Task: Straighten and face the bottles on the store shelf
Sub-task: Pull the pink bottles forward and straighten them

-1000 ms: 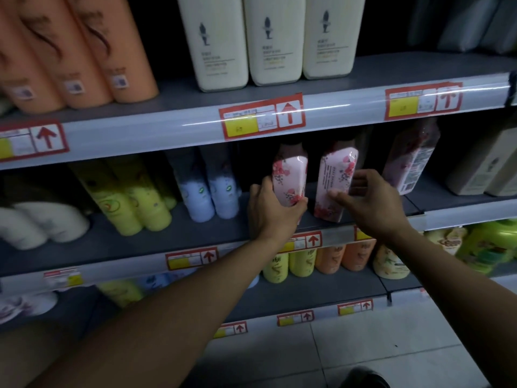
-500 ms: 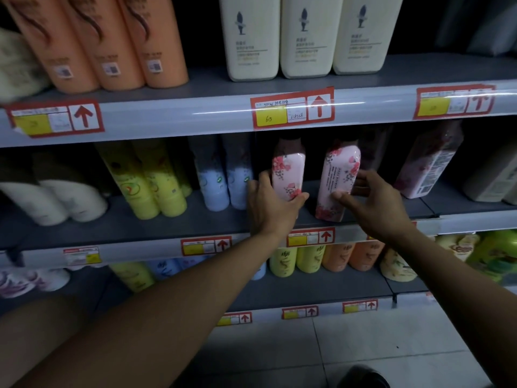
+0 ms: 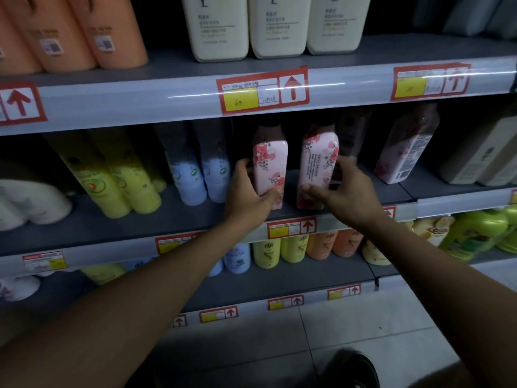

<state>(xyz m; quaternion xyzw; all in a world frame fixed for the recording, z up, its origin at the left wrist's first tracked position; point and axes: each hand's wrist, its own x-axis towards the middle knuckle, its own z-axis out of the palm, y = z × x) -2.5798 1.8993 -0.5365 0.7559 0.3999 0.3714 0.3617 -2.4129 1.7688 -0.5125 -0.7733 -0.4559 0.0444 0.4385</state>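
Two pink floral bottles with dark caps stand near the front edge of the middle grey shelf [image 3: 179,219]. My left hand [image 3: 246,194] grips the left pink bottle [image 3: 270,163] low down, fingers behind it and thumb across its front. My right hand [image 3: 344,191] holds the right pink bottle [image 3: 319,161] near its base; that bottle leans slightly right and shows small printed text. A third pink floral bottle [image 3: 405,152] leans to the right further along, its barcode side facing out.
Pale blue bottles [image 3: 195,177] and yellow bottles [image 3: 120,186] stand left of my hands. Beige bottles [image 3: 486,155] are at far right. Cream bottles [image 3: 274,26] and orange bottles [image 3: 84,32] fill the shelf above. The lower shelf holds yellow, orange and green bottles.
Both hands have stayed on the two pink bottles. The left bottle now stands a little straighter, and the view has shifted so the shelves sit further right in frame.
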